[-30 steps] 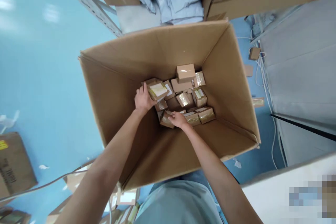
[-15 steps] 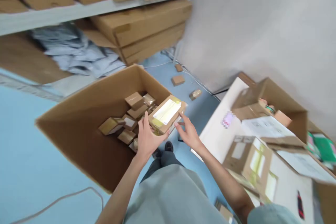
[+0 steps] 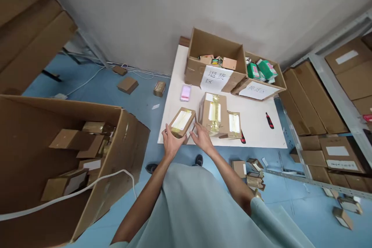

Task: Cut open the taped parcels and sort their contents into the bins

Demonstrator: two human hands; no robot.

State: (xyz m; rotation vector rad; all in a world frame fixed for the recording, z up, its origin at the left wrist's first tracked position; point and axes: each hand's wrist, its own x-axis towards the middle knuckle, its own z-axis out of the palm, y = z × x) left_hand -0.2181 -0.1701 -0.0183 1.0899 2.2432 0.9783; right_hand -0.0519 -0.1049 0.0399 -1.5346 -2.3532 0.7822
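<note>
A small brown carton [image 3: 182,122] with a white label and yellowish tape is held between both hands, over the near left part of the white table [image 3: 258,131]. My left hand [image 3: 172,141] grips its near left corner, fingers and thumb around it. My right hand [image 3: 201,136] has its fingertips against the carton's right side. Just right of it stands a larger taped carton [image 3: 214,114], beside a smaller labelled box [image 3: 234,124].
A big open carton [image 3: 128,155] of small boxes stands at the left, a white cable [image 3: 116,173] crossing it. Two open boxes [image 3: 216,79] [image 3: 258,90], a pink card [image 3: 185,93] and a red-black cutter [image 3: 269,120] are on the table. Shelves [image 3: 334,97] stand right.
The view has swung right, from the big carton to the table. The held carton has moved from beside the big carton to the table's near left part, still between both hands.
</note>
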